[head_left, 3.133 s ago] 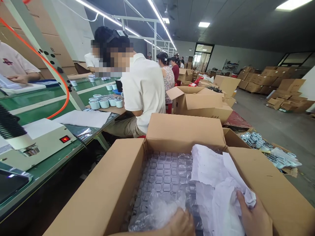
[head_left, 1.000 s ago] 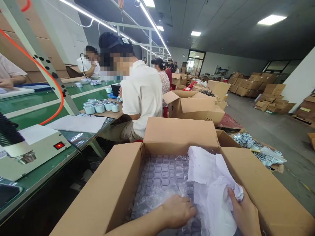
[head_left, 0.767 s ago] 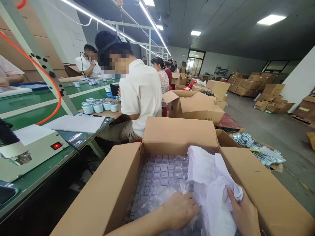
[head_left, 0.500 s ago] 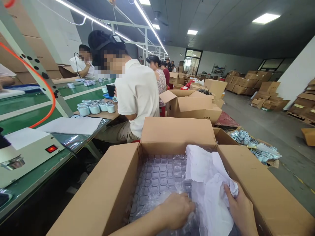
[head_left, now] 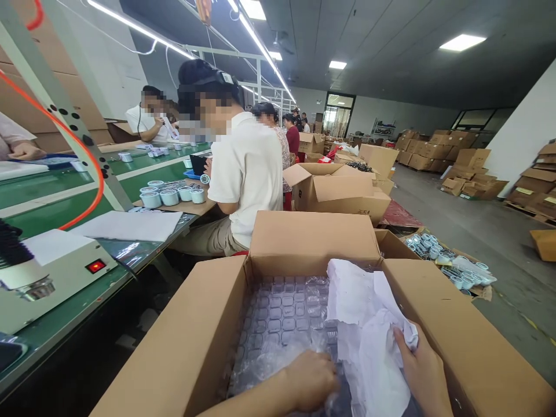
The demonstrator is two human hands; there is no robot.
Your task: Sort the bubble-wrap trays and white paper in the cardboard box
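Left hand [head_left: 310, 379] down inside open carton [head_left: 195, 341], fingers closed on crinkled plastic wrap [head_left: 269, 362] over clear tray [head_left: 282, 313] of square cells. Right hand [head_left: 423, 376] against carton's right wall, gripping bunched white paper [head_left: 369, 324] pulled back off tray. Just ahead, seated person [head_left: 245, 174] in white shirt at green bench [head_left: 73, 202] with white cups [head_left: 174, 196]. More cartons [head_left: 343, 188] beyond. Grey unit [head_left: 56, 278] with red switch at left.
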